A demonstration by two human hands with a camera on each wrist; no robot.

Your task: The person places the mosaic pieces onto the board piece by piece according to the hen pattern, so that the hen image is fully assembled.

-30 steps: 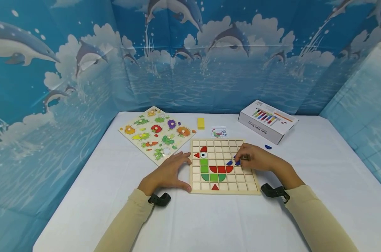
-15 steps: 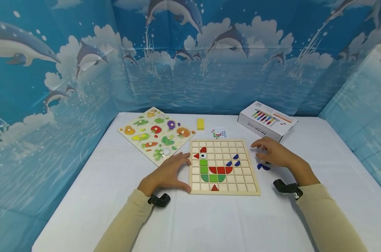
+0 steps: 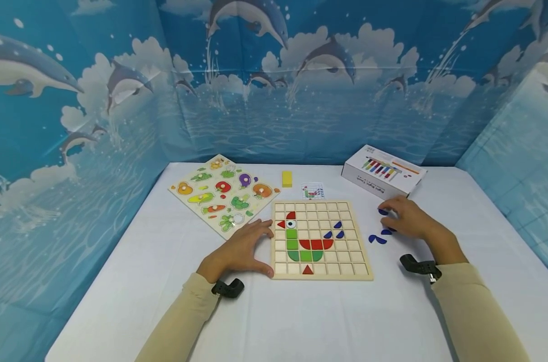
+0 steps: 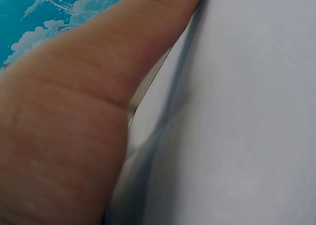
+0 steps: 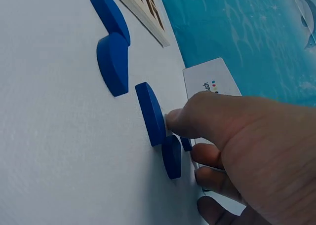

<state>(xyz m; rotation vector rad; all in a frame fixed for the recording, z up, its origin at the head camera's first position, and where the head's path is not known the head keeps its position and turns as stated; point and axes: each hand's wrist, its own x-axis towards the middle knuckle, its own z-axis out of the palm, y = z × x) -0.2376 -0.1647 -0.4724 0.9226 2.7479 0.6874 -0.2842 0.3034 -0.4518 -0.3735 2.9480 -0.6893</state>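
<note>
My left hand rests by the left edge of the wooden grid board, thumb and fingers spread, fingertips at its edge. On the board, red, green and blue pieces form a bird shape, with a white eye tile, a red triangle below, and small blue pieces at the right. My right hand hovers low over the table right of the board, thumb and index finger apart around a blue half-round piece. More blue pieces lie just below the thumb; another blue piece lies farther off.
A white box stands behind my right hand. A small pattern card and a yellow block lie behind the board. The vegetable puzzle board lies at the back left. A dolphin-print curtain surrounds the white table.
My right hand has left the blue pieces on the grid board and moved right, to the loose blue pieces by the box. My left hand stays at the board's edge.
</note>
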